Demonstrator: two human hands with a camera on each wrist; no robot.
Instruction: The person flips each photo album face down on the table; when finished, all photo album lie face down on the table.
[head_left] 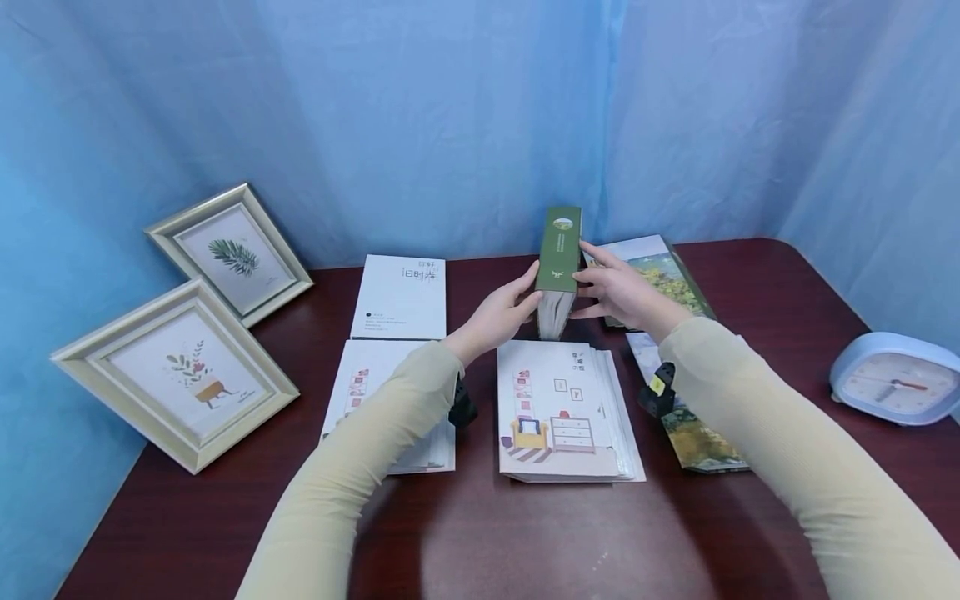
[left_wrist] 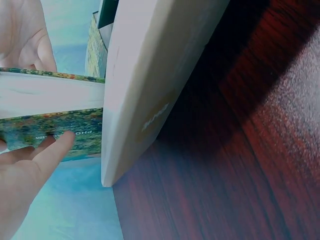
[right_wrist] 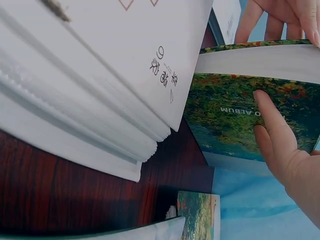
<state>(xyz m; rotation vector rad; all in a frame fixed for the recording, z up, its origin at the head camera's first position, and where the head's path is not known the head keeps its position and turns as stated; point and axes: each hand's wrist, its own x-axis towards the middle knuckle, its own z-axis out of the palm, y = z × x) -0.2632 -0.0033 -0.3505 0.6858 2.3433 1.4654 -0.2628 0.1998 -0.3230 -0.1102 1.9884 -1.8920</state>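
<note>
A photo album with a green spine [head_left: 560, 242] is upright, spine up, behind the middle white album [head_left: 555, 417]. Its page ends face me. Whether its lower edge touches the table is hidden. My left hand [head_left: 495, 312] presses the left cover with its fingers. On the opposite side, my right hand [head_left: 626, 287] lays spread fingers against the right cover. The left wrist view shows a fairly straight finger [left_wrist: 55, 147] on the painted cover [left_wrist: 90, 130]. Across the painted cover [right_wrist: 225, 122] in the right wrist view, a finger [right_wrist: 272, 117] extends straight.
Two picture frames [head_left: 191, 367] [head_left: 243, 250] lean at the left. White albums [head_left: 401, 292] [head_left: 442, 446] lie between them and my left arm. Painted-cover albums [head_left: 671, 271] [head_left: 708, 437] lie at the right, partly under my right arm. A pale blue clock [head_left: 896, 379] stands far right. Blue curtains [head_left: 420, 125] hang behind.
</note>
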